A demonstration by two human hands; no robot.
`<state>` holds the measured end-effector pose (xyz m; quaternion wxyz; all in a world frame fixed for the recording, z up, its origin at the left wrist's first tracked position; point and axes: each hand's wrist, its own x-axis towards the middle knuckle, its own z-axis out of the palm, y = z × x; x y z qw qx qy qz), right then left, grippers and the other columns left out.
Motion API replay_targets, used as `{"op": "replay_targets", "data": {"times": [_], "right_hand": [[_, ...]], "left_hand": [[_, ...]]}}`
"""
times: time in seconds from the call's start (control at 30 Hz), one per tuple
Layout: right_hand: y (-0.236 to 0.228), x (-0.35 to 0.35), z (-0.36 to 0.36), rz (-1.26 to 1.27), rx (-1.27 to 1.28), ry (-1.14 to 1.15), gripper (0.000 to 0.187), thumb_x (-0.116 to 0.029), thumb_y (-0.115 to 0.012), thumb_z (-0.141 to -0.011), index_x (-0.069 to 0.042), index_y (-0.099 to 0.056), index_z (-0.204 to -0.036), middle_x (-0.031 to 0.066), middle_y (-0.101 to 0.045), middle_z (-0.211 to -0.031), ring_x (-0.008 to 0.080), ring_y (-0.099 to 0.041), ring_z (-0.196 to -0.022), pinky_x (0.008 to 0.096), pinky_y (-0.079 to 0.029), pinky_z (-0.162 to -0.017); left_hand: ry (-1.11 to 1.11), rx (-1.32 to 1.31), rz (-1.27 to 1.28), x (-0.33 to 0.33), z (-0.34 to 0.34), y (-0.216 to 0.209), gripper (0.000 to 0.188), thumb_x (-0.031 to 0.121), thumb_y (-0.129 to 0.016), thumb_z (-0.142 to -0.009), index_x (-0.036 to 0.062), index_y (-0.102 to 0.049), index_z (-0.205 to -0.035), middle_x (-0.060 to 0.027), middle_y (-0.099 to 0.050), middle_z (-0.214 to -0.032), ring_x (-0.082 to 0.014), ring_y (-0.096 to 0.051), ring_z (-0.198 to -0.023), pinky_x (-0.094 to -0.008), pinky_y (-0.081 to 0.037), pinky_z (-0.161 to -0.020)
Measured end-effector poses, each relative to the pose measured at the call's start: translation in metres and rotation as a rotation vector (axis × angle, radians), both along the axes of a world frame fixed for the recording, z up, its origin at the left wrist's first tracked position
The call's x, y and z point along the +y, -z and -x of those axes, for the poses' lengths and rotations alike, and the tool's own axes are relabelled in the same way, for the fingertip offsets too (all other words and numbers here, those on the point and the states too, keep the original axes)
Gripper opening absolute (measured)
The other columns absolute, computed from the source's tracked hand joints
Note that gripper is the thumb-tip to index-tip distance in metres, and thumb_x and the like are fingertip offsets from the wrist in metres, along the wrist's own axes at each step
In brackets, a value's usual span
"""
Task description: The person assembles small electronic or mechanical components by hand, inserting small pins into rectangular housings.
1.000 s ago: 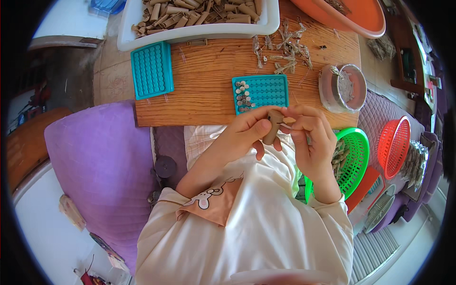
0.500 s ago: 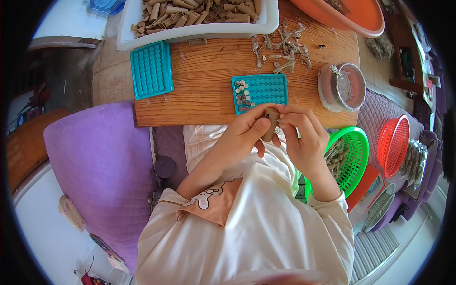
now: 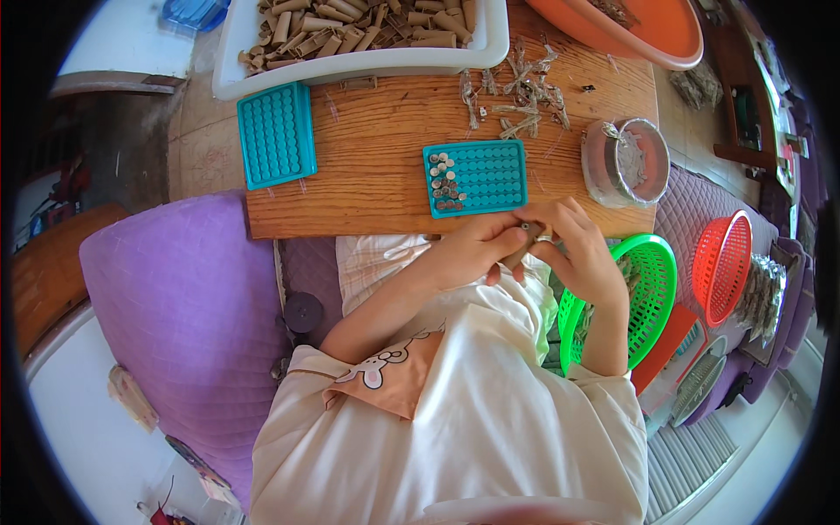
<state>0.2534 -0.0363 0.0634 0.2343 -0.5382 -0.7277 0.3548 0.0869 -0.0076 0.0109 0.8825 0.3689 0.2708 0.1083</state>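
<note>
A small brown casing, short and tube-shaped, is held in front of my lap, just off the table's near edge. My left hand is closed around it from the left, thumb on top. From the right, the bent fingers and thumb of my right hand close on its far end and partly hide it. Whether the right fingers also pinch a smaller part cannot be seen. Just beyond my hands lies a teal tray with rows of round pockets; several silvery discs like button cells sit at its left side.
Similar brown pieces fill a white tub on the wooden table. A second teal tray lies left. Wire bundles, a clear round container and an orange basin are right. Green and red baskets stand beside me.
Both hands have moved slightly right and nearer to me with the brown casing, which now tilts more. My right fingers have come over its far end, and the tray's near edge shows more.
</note>
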Motion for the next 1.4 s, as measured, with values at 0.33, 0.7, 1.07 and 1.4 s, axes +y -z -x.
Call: {"op": "replay_targets", "data": {"times": [0.33, 0.7, 1.07, 1.4], "right_hand": [[0.013, -0.131, -0.144, 0.131, -0.1, 1.036, 0.009, -0.001, -0.057, -0.071, 0.0, -0.052, -0.078, 0.0044, -0.051, -0.067, 0.0182, -0.059, -0.073, 0.0259, -0.043, -0.063], [0.044, -0.15, -0.152, 0.359, -0.493, 0.795, 0.028, -0.011, -0.057, -0.074, -0.002, -0.053, -0.1, 0.0164, -0.058, -0.089, 0.0258, -0.058, -0.077, 0.0325, -0.045, -0.069], [-0.055, -0.019, -0.017, -0.442, 0.223, 0.64, 0.022, -0.011, -0.054, -0.08, 0.004, -0.052, -0.097, 0.0096, -0.058, -0.091, 0.0172, -0.056, -0.085, 0.027, -0.044, -0.074], [-0.048, 0.034, 0.049, 0.047, 0.375, 0.461, 0.032, -0.015, -0.06, -0.077, 0.001, -0.042, -0.098, 0.0123, -0.054, -0.08, 0.0185, -0.058, -0.061, 0.0261, -0.046, -0.049]], "left_hand": [[-0.365, 0.113, -0.356, 0.038, -0.092, 0.033, 0.037, 0.012, -0.053, -0.081, 0.0012, -0.039, -0.113, -0.0161, -0.052, -0.107, -0.0211, -0.054, -0.094, -0.0295, -0.051, -0.059], [-0.506, 0.436, -0.965, 0.065, -0.144, 0.066, 0.02, 0.007, -0.06, -0.072, 0.0008, -0.052, -0.089, -0.0141, -0.061, -0.08, -0.0294, -0.059, -0.072, -0.035, -0.046, -0.063], [-0.601, 0.192, -1.505, 0.042, -0.046, -0.024, 0.022, 0.01, -0.067, -0.064, 0.0076, -0.053, -0.08, -0.0049, -0.056, -0.072, -0.0189, -0.056, -0.06, -0.028, -0.044, -0.05], [-0.621, 0.121, -1.696, 0.037, 0.016, -0.036, 0.022, 0.01, -0.069, -0.058, 0.0087, -0.053, -0.073, -0.0019, -0.049, -0.063, -0.0172, -0.049, -0.05, -0.0278, -0.04, -0.042]]}}
